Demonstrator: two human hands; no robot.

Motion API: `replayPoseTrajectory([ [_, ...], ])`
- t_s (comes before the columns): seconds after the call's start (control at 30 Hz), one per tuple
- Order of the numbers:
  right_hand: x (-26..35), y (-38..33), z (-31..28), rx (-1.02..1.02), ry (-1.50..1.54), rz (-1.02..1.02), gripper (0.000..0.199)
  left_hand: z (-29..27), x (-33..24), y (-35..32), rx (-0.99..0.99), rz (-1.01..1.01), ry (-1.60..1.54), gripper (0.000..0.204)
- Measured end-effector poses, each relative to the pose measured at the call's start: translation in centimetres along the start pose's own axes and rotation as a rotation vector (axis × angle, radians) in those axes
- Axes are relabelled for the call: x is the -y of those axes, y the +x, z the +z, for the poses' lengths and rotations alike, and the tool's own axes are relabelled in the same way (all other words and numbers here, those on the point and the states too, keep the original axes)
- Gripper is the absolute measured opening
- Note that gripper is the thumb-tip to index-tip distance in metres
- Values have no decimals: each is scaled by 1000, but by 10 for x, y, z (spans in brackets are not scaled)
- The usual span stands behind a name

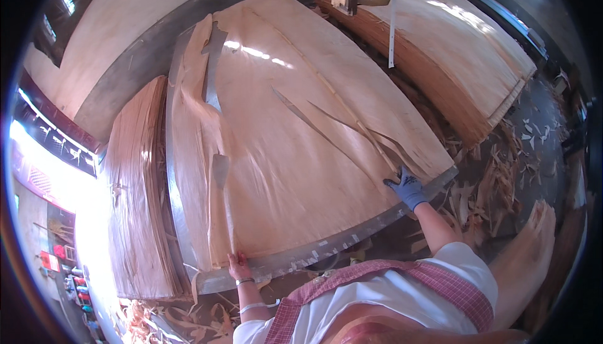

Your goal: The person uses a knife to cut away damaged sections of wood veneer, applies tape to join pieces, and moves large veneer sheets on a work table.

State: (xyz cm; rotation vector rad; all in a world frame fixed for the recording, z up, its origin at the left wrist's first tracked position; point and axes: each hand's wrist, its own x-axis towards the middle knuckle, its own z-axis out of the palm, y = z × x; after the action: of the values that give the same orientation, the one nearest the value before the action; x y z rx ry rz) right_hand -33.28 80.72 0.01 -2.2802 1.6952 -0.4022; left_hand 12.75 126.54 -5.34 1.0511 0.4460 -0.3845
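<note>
A large thin sheet of wood veneer [282, 136], torn and split in places, lies on a grey metal table [326, 250]. My left hand [238, 266], bare with a bracelet on the wrist, grips the veneer's near edge at the table's front left. My right hand [407, 187], in a grey-blue glove, presses on the veneer's near right corner, where a long split strip [352, 118] ends.
A stack of veneer sheets [135, 199] stands left of the table, and another large stack [458, 49] lies at the back right. Veneer scraps [496, 180] litter the floor to the right. A vertical post [392, 17] hangs at the top.
</note>
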Motion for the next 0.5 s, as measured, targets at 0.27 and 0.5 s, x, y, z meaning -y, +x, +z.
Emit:
replayPoseTrajectory([
  [0.27, 48, 49, 42, 76, -116, -31, 34, 36, -25, 58, 36, 82, -60, 26],
  [0.5, 63, 8, 9, 78, -32, -18, 47, 28, -48, 36, -199, 198, 26, 24],
])
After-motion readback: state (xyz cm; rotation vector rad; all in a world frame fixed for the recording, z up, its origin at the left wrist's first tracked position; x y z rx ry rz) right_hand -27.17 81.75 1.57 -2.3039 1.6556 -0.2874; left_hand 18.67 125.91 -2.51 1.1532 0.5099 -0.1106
